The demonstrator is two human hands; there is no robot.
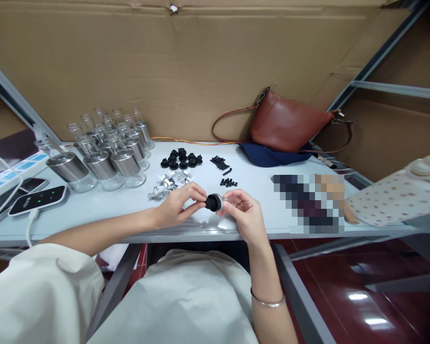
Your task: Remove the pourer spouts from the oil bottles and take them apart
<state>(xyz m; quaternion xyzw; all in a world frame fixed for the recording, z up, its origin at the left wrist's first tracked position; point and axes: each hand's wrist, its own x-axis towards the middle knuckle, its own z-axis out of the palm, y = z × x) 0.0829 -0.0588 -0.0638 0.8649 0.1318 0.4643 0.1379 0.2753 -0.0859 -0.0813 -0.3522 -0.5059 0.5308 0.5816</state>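
My left hand [186, 205] pinches a black ribbed stopper [212, 202] between thumb and fingertips, just above the table's front edge. From the other side, my right hand [245, 210] grips a round silver cap [220, 201]. The stopper and the cap meet end to end; whether they are joined I cannot tell. Beyond my left hand lie several silver metal pieces [179, 178] with flat arms. Behind those stands a group of black stoppers [182, 165]. Small black strips [220, 163] and a cluster of tiny black pieces [229, 182] lie farther right.
Several glass bottles with steel sleeves [125, 162] stand at the back left. A power strip [17, 174] and a cabled device [38, 199] are at far left. A brown handbag [289, 122] rests on a navy cap [268, 155]. A dotted bag [390, 200] sits at right.
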